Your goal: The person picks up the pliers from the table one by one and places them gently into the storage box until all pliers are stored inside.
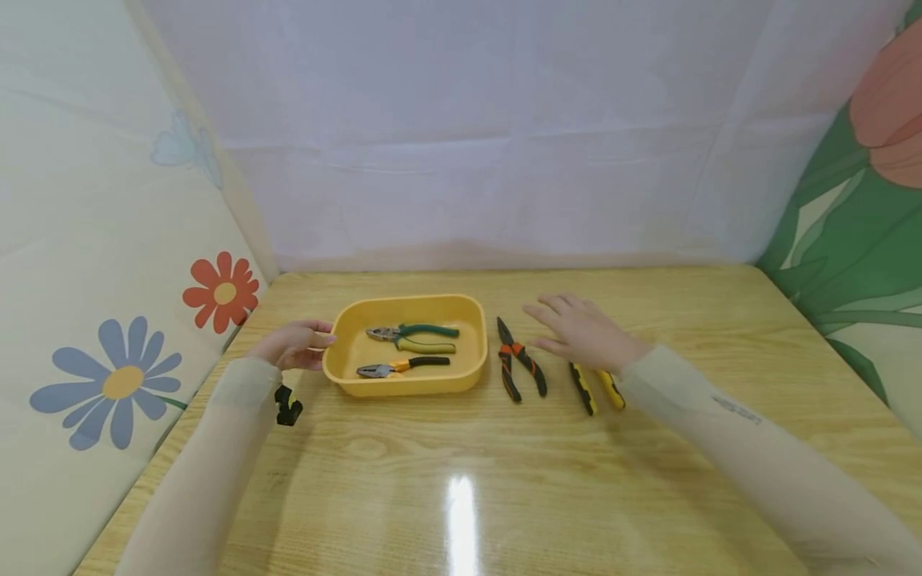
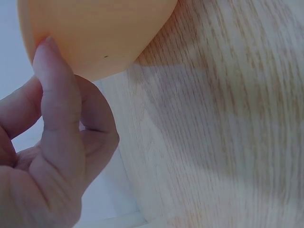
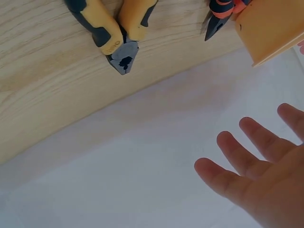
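Observation:
My left hand [image 1: 291, 346] pinches the left rim of a yellow plastic tray [image 1: 414, 387], its thumb [image 2: 59, 85] pressed against the tray's wall in the left wrist view. Inside the tray lie pliers with green and yellow handles [image 1: 430, 329] and, nearer me, pliers with orange and black handles [image 1: 430, 362]. My right hand [image 1: 587, 330] hovers with spread fingers, holding nothing. Under it, yellow-and-black pliers [image 3: 124, 54] lie on the table, their head hidden in the head view. Between tray and right hand rest black-and-orange long-nose pliers [image 1: 536, 374], jaws pointing away.
A wooden table [image 1: 403, 472] carries everything. White cloth [image 1: 504, 184] hangs behind its far edge, and flower-printed sheets [image 1: 79, 240] stand at the sides. A small black object [image 1: 288, 406] shows beside my left wrist.

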`<action>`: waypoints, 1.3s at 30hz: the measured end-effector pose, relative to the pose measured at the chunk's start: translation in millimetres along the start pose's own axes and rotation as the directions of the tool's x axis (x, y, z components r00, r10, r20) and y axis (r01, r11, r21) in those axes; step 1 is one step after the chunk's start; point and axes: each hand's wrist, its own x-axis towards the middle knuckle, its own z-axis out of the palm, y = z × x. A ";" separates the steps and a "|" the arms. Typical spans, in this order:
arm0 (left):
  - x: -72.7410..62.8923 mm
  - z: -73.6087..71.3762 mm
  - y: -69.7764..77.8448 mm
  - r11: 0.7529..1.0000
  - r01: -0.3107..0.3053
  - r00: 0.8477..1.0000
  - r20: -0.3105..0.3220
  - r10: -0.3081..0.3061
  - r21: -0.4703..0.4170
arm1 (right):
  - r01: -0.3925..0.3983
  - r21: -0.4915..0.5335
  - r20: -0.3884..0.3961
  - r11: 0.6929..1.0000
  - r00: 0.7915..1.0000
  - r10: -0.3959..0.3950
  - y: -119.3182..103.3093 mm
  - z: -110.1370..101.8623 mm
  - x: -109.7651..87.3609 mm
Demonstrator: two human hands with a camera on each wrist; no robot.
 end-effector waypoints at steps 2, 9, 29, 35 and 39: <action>-0.3 0.4 -0.1 1.000 -0.005 1.000 0.004 0.005 -0.005 | -0.014 0.001 0.006 1.000 1.000 0.014 0.5 0.1 -2.0; -0.6 -1.1 -1.0 1.000 -0.009 1.000 0.002 0.009 -0.002 | -0.046 -0.020 0.012 0.999 0.999 0.046 3.8 1.7 -8.5; 1.0 -2.2 -1.2 1.000 0.014 1.000 -0.012 -0.014 0.010 | -0.081 -0.085 -0.027 0.993 0.996 0.079 5.3 14.5 -31.2; 0.8 -1.6 -0.9 1.000 0.012 1.000 -0.012 -0.012 0.013 | -0.091 -0.087 -0.033 0.992 0.996 0.088 5.4 18.4 -38.6; 1.0 -2.5 -0.5 1.000 0.015 1.000 -0.012 -0.015 0.017 | -0.102 -0.090 -0.030 0.991 0.995 0.099 5.6 20.5 -43.2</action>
